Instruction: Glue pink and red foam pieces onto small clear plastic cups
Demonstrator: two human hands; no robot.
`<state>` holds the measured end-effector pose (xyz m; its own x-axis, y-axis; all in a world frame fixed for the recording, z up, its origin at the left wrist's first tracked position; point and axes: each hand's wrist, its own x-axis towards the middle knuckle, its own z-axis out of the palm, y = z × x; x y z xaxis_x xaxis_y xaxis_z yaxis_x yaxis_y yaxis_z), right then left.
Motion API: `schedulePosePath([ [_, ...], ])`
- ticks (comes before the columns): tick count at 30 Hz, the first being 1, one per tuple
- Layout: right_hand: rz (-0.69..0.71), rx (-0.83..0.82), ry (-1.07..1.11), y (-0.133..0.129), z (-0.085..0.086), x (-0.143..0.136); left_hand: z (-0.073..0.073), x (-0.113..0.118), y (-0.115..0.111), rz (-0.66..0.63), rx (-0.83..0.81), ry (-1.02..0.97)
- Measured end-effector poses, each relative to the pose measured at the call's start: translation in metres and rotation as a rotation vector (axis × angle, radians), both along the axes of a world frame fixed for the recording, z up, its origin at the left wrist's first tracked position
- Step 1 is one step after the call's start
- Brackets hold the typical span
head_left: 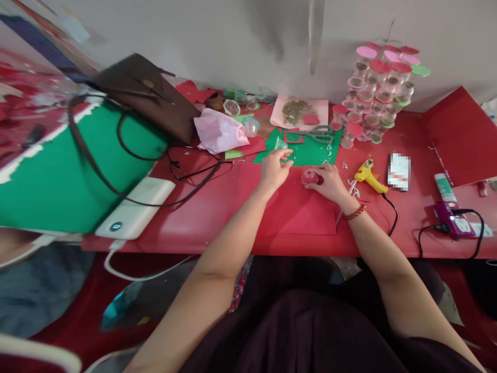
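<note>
My right hand grips a small clear plastic cup by its side, thumb in front and fingers behind. The cup rests on or just above a red paper sheet, so its walls look red. My left hand hovers over the sheet's far edge, thumb and fingers apart, nothing visible between them. Just beyond its fingers is another clear plastic cup; whether they touch it I cannot tell. Behind lie a green sheet and scissors. A yellow glue gun lies right of my right hand.
A tower of clear cups with coloured discs stands at the back right. At left are a brown bag with a trailing strap, a white power bank and a pink bag. A glue stick and purple cord socket lie right.
</note>
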<state>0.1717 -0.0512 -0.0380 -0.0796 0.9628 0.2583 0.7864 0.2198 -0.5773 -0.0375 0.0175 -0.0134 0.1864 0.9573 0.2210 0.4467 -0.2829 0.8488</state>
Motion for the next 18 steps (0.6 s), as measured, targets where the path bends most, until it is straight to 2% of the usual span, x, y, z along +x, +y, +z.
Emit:
schedulePosePath([
  [2, 0.003, -0.002, -0.03, 0.001, -0.002, 0.0, 0.003, -0.003, 0.002, 0.037, -0.004, 0.01],
  [5, 0.015, 0.003, -0.04, 0.002, -0.003, 0.001, 0.007, -0.008, 0.004, 0.008, -0.027, -0.01],
  [10, 0.033, 0.008, 0.05, 0.001, -0.001, 0.003, 0.01, -0.015, 0.003, 0.038, -0.006, 0.009],
  [14, 0.038, -0.026, 0.11, 0.0, 0.004, 0.002, 0.007, -0.008, -0.004, -0.196, -0.076, 0.067],
  [18, 0.03, -0.009, 0.164, -0.001, 0.01, -0.002, 0.0, 0.008, -0.012, -0.369, 0.015, 0.216],
])
